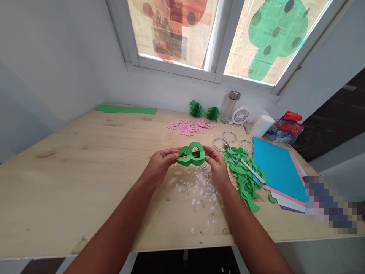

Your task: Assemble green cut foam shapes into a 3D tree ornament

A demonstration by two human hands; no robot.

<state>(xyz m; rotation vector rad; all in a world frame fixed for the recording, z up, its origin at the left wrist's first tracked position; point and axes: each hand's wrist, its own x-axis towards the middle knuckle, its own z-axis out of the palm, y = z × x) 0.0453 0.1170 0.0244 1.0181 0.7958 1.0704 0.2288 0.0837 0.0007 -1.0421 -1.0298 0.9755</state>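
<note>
A stack of green paper cutouts (202,154), shaped like a figure eight with two holes, is held up above the table between both hands. My left hand (161,163) pinches its left end between thumb and fingers. At the right end, my right hand (218,165) grips the edge with its fingertips. Several layers show along the lower rim of the stack. Small white paper bits (201,190) lie scattered on the wood below. Close to my right hand is a heap of green paper scraps (245,186), with scissors (232,155) and a white pen (253,171) on it.
Pink paper cutouts (188,127) lie toward the back, near two green paper ornaments (196,109). A bottle (230,106), a small white fan (240,115), a white roll (262,126) and wire rings (229,137) stand or lie at the back right. Coloured sheets (278,167) are stacked on the right.
</note>
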